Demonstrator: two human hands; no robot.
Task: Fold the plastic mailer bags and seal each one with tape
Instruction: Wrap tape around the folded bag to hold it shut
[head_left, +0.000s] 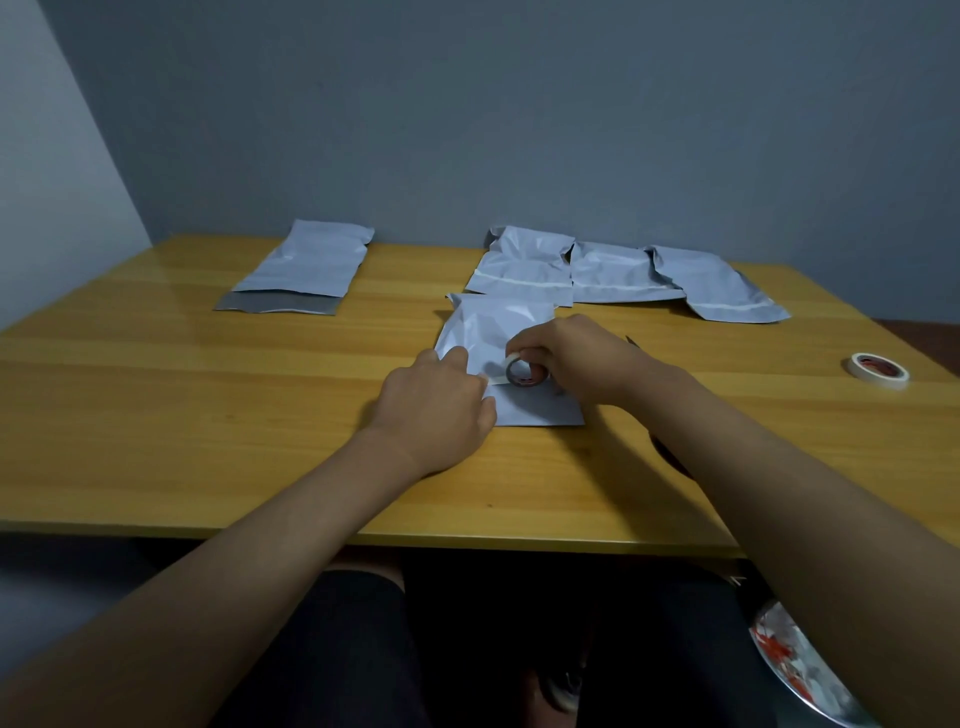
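A folded white mailer bag (498, 332) lies in the middle of the wooden table (208, 415). My right hand (576, 358) grips a small roll of tape (522, 371) standing on the bag. A short strip runs from the roll to the left, and my left hand (441, 400) pinches its free end against the bag's left edge. Three folded bags with tape strips lie in a row behind: one (524, 265), a second (618, 275) and a third (717, 286). An unfolded bag (306, 270) with its grey flap open lies at the back left.
A second tape roll (879, 370) lies flat near the table's right edge. A dark object (670, 457), partly hidden under my right forearm, rests on the table. The grey wall stands right behind the table. A crumpled printed bag (795, 665) sits below the table at lower right.
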